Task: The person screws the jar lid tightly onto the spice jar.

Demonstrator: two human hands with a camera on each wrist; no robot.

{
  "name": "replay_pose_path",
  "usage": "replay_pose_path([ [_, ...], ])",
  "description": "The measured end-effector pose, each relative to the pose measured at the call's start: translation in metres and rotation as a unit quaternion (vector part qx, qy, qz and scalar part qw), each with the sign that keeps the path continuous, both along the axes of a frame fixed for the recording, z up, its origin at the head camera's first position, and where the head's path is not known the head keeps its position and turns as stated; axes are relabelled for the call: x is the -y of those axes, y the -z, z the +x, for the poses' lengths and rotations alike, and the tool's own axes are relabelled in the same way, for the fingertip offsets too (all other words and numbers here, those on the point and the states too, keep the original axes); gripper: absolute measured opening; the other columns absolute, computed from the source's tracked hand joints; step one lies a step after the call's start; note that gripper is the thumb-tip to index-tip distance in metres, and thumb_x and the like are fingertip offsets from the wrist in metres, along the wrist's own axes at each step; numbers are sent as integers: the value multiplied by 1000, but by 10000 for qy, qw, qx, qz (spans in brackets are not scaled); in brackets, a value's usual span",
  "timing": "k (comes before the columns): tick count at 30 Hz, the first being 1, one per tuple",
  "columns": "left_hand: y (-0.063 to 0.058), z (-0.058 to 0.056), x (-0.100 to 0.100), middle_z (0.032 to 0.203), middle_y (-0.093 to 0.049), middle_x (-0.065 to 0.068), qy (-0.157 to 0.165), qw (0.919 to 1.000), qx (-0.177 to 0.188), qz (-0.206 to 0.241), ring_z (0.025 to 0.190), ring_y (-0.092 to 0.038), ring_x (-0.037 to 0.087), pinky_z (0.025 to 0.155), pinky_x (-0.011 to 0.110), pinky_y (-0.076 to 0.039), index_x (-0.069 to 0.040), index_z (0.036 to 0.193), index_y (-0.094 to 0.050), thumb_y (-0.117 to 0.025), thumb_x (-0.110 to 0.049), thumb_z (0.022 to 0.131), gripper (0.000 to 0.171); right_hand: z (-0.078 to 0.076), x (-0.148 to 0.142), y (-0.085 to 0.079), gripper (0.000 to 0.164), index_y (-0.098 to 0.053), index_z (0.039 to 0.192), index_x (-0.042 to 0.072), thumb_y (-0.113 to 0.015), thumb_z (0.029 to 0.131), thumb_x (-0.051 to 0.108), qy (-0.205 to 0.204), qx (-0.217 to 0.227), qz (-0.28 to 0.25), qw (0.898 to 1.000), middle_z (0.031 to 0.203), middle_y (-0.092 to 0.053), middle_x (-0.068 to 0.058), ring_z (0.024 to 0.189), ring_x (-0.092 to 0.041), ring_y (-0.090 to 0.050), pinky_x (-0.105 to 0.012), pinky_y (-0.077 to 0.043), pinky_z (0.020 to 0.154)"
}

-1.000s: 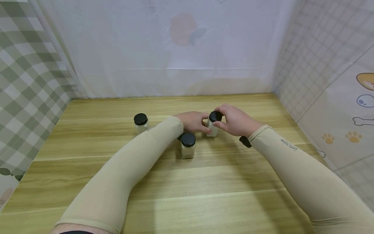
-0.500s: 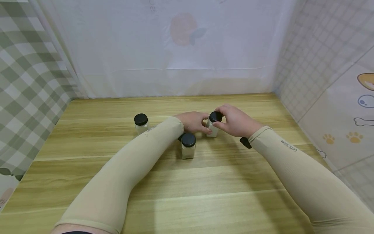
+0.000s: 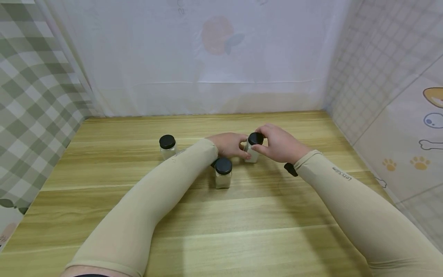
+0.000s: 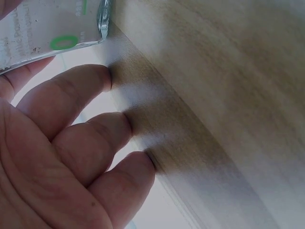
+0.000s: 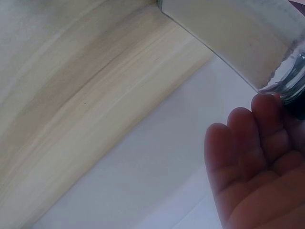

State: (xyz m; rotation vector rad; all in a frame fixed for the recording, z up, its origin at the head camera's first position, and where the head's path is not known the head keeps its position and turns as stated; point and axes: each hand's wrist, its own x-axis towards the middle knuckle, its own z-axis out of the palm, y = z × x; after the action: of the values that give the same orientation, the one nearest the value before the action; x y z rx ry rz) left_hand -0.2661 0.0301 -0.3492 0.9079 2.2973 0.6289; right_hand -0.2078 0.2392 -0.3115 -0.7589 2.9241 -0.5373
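Note:
A square glass jar [image 3: 252,154] with a black lid and pale contents stands upright on the wooden table, between both hands. My left hand [image 3: 229,144] grips the lower body from the left, thumb in front; in the left wrist view its other fingers [image 4: 90,143] touch the tabletop beside the printed jar wall [image 4: 52,33]. My right hand [image 3: 281,143] pinches the black lid [image 3: 255,138] from the right; its remaining fingers [image 5: 238,138] lie just under the shoulder of the jar [image 5: 238,38] in the right wrist view.
A second black-lidded jar [image 3: 223,174] stands nearer, close by the left wrist. A third jar [image 3: 167,146] stands at left, partly behind the left sleeve [image 3: 155,188]. The wooden table [image 3: 263,238] ends at a pale back wall [image 3: 207,98]; a patterned wall [image 3: 387,115] rises at right.

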Motion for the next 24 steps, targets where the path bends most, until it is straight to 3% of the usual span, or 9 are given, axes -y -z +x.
replay_pose_path([
  [16, 5, -3, -1, 152, -61, 4, 50, 10000, -27, -40, 145, -54, 21, 118, 43, -44, -36, 156, -44, -67, -53, 101, 62, 0, 2, 1, 35, -67, 102, 3, -78, 96, 35, 579, 100, -26, 9983, 97, -70, -10, 83, -25, -61, -40, -49, 78],
  [20, 5, -4, -1, 151, -62, 4, 60, 9999, -79, -28, 144, -55, 21, 118, 43, -44, -35, 156, -45, -67, -53, 101, 62, -1, 1, 1, 36, -68, 107, 2, -79, 95, 35, 492, 100, -100, 9987, 101, -71, -11, 92, -29, -65, -43, -51, 84],
  [24, 5, -4, -1, 150, -63, 4, 65, 9998, -167, -8, 142, -57, 21, 117, 43, -44, -35, 158, -44, -68, -52, 101, 64, 0, -1, -1, 55, -64, 130, -3, -80, 95, 36, 307, 60, -121, 9994, 121, -71, -19, 116, -38, -67, -52, -51, 101],
])
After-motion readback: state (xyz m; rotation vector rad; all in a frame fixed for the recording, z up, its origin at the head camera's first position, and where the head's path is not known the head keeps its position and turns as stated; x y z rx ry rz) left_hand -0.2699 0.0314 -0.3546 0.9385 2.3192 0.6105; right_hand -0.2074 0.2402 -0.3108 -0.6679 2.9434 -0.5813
